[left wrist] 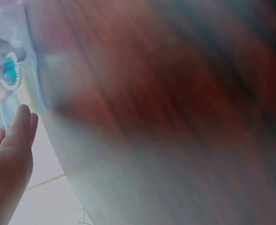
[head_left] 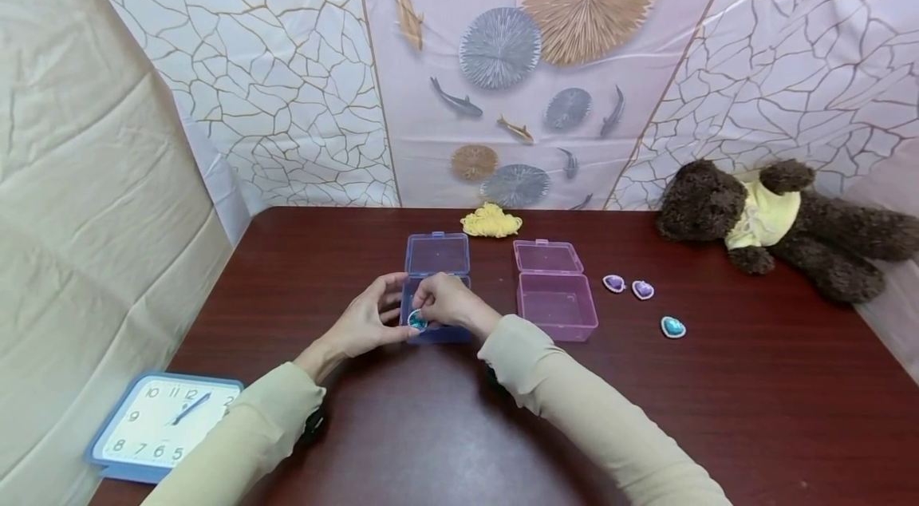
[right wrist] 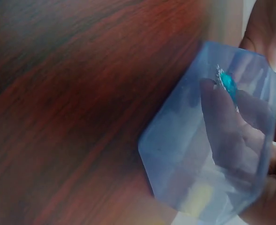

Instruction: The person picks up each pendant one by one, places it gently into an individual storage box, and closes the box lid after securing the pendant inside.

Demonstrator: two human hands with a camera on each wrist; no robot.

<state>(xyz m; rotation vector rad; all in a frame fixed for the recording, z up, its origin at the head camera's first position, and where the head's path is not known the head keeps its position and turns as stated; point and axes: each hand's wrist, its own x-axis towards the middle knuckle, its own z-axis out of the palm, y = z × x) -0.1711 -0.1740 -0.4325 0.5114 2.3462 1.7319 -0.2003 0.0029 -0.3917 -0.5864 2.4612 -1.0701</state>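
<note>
A clear blue plastic box (head_left: 441,334) stands on the table with its lid (head_left: 438,254) swung back. My right hand (head_left: 447,300) reaches inside and pinches a teal gem (head_left: 417,320) edged with white beads. Through the box wall in the right wrist view, the teal gem (right wrist: 228,84) shows between fingertips and thumb, near one end of the box. At the box's left side is my left hand (head_left: 366,322), thumb by the front corner and fingers spread along the wall. Those fingers (left wrist: 19,124) look mostly straight in the left wrist view.
Right of the blue box, a pink box (head_left: 556,302) stands with its lid back. Two purple gems (head_left: 614,283) and another teal gem (head_left: 672,326) lie farther right. Yellow yarn (head_left: 491,221) sits behind, a brown teddy bear (head_left: 764,219) at back right, a clock (head_left: 165,422) at front left.
</note>
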